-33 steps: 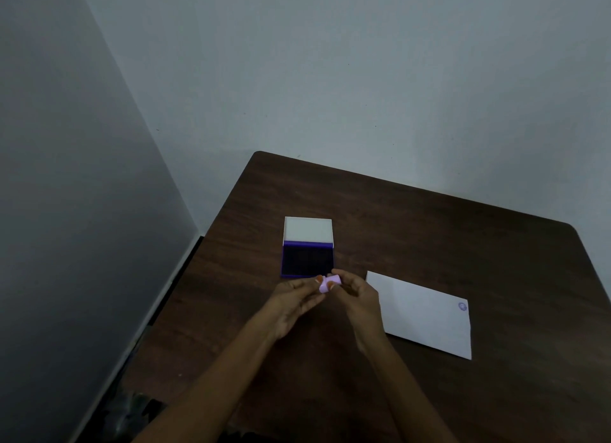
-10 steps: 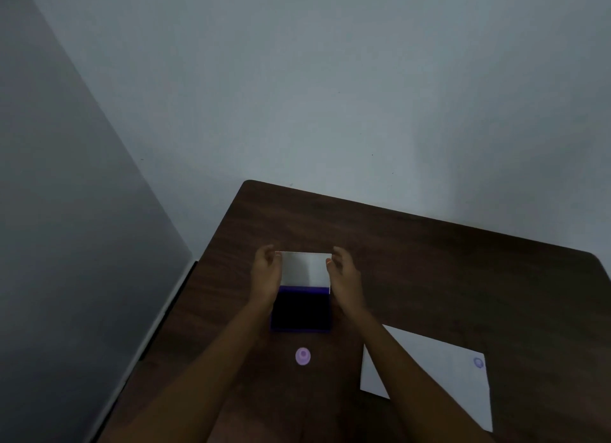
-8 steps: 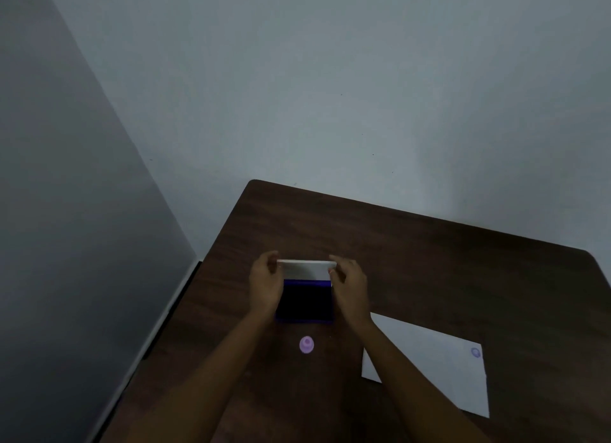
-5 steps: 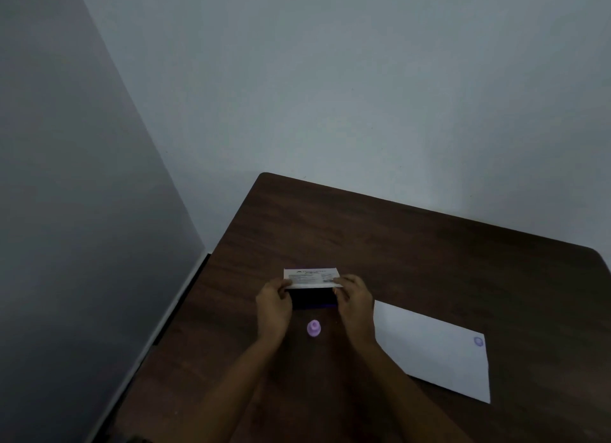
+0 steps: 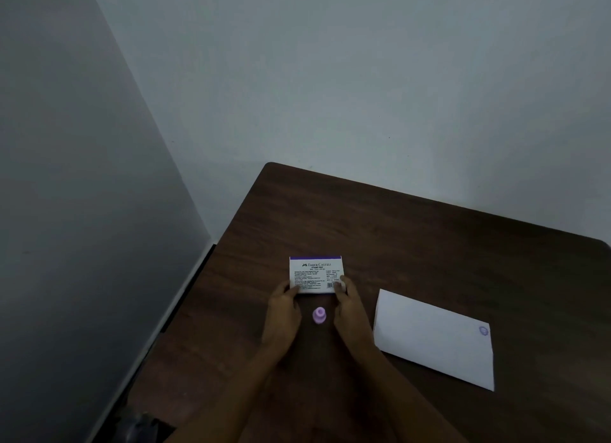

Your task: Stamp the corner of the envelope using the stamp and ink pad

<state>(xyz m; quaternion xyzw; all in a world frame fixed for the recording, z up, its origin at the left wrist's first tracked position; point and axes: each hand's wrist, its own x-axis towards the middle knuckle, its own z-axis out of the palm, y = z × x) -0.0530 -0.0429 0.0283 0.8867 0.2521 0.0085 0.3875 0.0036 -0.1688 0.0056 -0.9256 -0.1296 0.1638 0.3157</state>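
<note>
Both hands bear on the near edge of the ink pad: the left hand has its fingertips at the near-left corner of the lid, the right hand at the near-right corner, thumb on top. Neither hand encloses anything; the fingers are loosely extended and press rather than pinch. Lid is down flat, label uppermost, no ink surface visible. Whether it has seated fully cannot be told from this view. Directly between the two wrists, just short of the pad, the stamp stands free on the table, touched by neither hand. To the right, apart from the right forearm, lies the envelope, flat, with a round purple impression already in its far right corner. Judgement: the stamping itself appears complete and the present step is closing up. Risks noted: a hand drawn back carelessly could knock the stamp over, and an inked face could then mark the table; a sleeve or forearm swept right could drag across the impression and smear it if still wet; uneven pressure could leave the lid unlatched.
</note>
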